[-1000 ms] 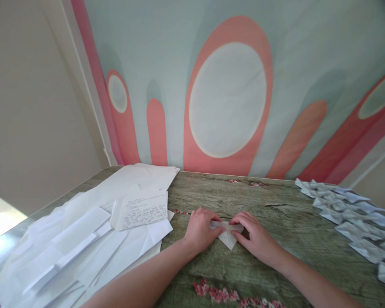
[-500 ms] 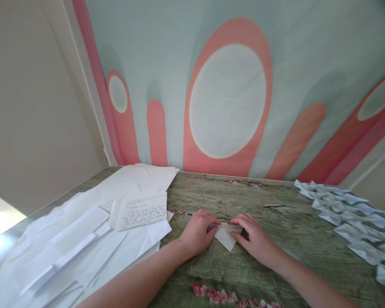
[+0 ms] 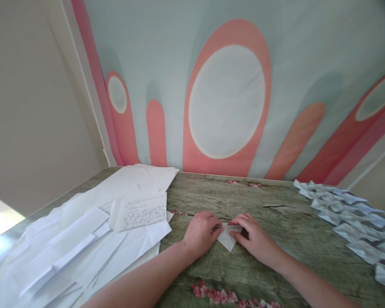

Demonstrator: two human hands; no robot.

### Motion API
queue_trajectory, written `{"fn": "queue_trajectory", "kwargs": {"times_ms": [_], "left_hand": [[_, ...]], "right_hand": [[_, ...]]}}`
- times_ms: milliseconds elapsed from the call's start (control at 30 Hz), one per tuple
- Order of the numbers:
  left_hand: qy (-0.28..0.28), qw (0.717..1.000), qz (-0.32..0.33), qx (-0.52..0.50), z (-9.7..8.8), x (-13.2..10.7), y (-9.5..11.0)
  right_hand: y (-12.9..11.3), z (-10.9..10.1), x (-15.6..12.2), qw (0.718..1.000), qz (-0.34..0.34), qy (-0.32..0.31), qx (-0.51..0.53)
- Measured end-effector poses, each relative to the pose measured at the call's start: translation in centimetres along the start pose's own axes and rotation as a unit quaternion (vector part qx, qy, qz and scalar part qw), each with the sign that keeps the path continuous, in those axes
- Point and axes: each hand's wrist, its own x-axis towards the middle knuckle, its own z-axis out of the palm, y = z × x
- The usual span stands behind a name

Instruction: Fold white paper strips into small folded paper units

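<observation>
A small piece of folded white paper (image 3: 226, 240) lies between my two hands, low over the wood-patterned table (image 3: 211, 265). Its pointed end faces me, and a crease runs down its middle. My left hand (image 3: 201, 233) pinches its left corner between thumb and fingers. On the other side my right hand (image 3: 250, 235) grips the right corner, thumb in front and index finger along the top edge. My fingers cover both upper corners of the paper.
White paper sheets (image 3: 115, 256) lie in a loose pile on the left, with a handwritten sheet (image 3: 143, 211) on top. Several folded paper pieces (image 3: 349, 218) stand in an overlapping row at the right. A coral and pale-blue patterned wall (image 3: 173, 55) rises behind the table.
My left hand has shifted slightly right, its thumb now further over the folded paper's left corner. The right hand keeps nearly the same hold.
</observation>
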Motion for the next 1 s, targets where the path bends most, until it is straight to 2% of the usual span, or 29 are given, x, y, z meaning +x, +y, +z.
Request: {"fn": "queue_trajectory", "kwargs": {"times_ms": [200,333,500,800,1000], "left_hand": [[0.006,0.999,0.03,0.045,0.2,-0.2,0.2],[-0.009,0.994,0.059,0.087,0.0,-0.3,0.3],[-0.026,0.993,0.071,0.09,-0.1,-0.3,0.2],[-0.046,0.984,0.107,0.132,-0.4,-0.4,0.5],[-0.064,0.976,0.111,0.177,-0.7,-0.8,1.0]], "right_hand": [[0.3,-0.4,0.0,1.0,-0.016,-0.013,0.001],[0.7,-0.8,-0.2,0.999,-0.034,-0.013,-0.011],[0.8,-1.1,-0.3,0.998,-0.056,-0.009,-0.032],[0.8,-0.9,-0.5,0.991,-0.088,-0.015,-0.1],[0.9,-1.0,-0.8,0.976,-0.135,-0.01,-0.173]]}}
